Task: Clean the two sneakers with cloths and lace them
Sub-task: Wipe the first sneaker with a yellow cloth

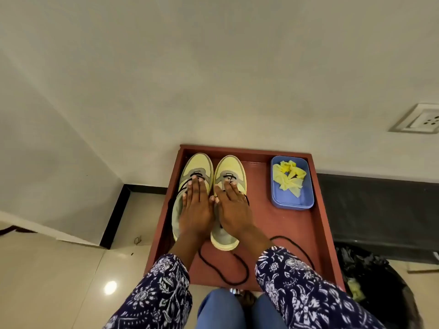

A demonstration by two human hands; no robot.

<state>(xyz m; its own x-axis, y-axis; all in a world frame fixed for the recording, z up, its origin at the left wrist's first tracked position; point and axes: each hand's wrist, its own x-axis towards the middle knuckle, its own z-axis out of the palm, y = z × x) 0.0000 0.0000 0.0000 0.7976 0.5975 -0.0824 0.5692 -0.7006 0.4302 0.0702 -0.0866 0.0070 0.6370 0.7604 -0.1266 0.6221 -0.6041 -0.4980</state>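
While both sneakers sit side by side on red tray (316,224), we lay left hand (196,210) flat on left sneaker (198,163), right hand (234,207) flat on right sneaker (231,166), fingers straight; shoes likely light, uppers soft; black lace (223,269) limp, pinch near tip; cloths (288,178) in blue tub (293,204).

Two bare hands, the left hand (195,211) and the right hand (234,211), are seen below dark navy sleeves (297,279) printed with a white floral and leaf pattern. Pale nails are visible on the fingers (198,184). Blue trousers (221,309) are worn over the knees.
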